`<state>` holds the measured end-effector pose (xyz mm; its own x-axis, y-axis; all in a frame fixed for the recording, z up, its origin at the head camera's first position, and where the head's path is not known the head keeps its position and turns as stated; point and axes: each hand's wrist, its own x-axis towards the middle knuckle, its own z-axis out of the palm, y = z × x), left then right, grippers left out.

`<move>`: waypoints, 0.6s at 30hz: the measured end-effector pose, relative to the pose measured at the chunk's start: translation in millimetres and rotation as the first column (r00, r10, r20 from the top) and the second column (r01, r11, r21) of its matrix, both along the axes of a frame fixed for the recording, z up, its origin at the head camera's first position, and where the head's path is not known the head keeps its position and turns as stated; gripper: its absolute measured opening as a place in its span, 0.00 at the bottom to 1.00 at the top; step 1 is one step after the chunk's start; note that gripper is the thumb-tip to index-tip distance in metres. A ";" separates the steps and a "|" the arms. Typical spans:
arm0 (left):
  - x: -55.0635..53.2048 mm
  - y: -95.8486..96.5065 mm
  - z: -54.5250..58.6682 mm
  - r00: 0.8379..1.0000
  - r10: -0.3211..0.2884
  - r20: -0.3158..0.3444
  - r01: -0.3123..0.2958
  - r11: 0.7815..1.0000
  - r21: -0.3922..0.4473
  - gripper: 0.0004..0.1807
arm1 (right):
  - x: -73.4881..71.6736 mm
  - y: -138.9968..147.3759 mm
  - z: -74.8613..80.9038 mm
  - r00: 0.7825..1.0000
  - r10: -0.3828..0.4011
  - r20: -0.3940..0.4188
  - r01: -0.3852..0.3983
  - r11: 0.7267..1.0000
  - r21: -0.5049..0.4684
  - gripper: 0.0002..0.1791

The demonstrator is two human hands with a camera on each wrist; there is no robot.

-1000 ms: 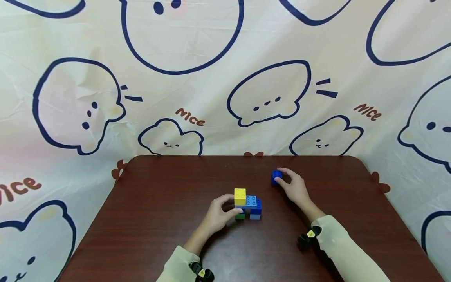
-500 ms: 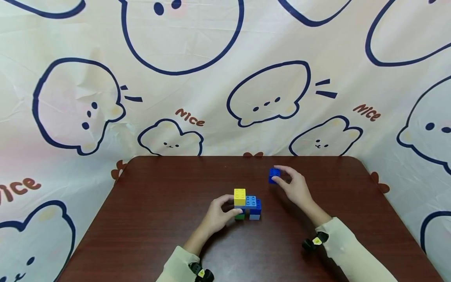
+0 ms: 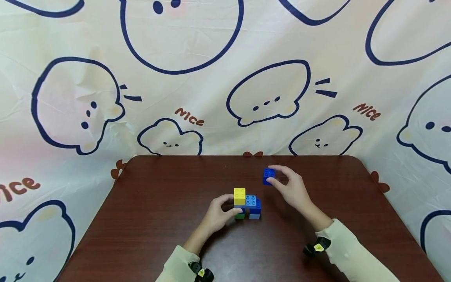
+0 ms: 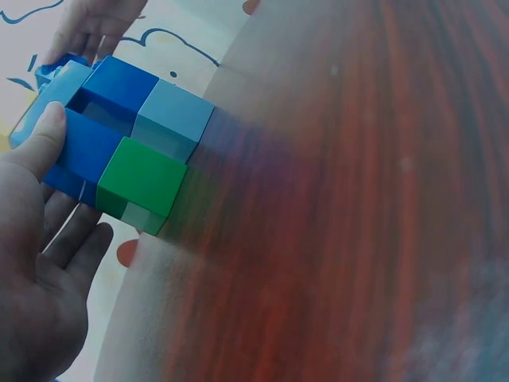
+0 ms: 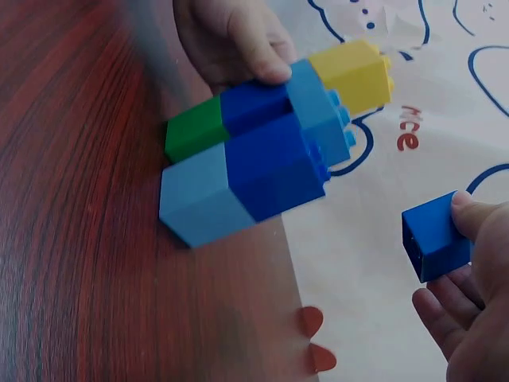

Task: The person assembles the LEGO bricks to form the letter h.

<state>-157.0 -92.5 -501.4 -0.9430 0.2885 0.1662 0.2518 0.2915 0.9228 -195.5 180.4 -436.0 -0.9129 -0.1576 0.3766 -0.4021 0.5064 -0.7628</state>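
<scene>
A small structure of stacked toy building bricks [image 3: 251,201] stands on the table, with a yellow brick [image 3: 239,196] on its top left. Light blue and dark blue bricks make up its middle, and a green brick [image 4: 143,175] and a light blue brick [image 4: 174,119] form the feet. My left hand [image 3: 216,215] grips its left side between thumb and fingers. Behind and to the right of the structure, my right hand [image 3: 294,190] pinches a loose dark blue brick [image 5: 436,235], raised off the table and apart from the stack.
The brown wooden table [image 3: 158,235] reaches back to a cream cloth [image 3: 211,94] printed with cartoon outlines. Each wrist carries a black camera strap [image 3: 318,246].
My right hand has moved a little to the left with the blue brick, closer to the structure. The left hand and the structure stay where they were.
</scene>
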 end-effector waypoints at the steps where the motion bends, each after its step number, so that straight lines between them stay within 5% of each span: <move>1: -0.1 0.1 0.1 1.000 0.001 -0.001 -0.001 1.000 0.003 0.18 | 1.4 -1.7 1.6 1.000 0.004 -0.003 -0.004 1.000 -0.002 0.22; 18: -0.7 0.7 -0.4 1.000 0.000 -0.014 0.000 1.000 0.007 0.19 | 24.2 -43.5 22.1 0.991 0.128 -0.048 -0.132 0.989 -0.069 0.21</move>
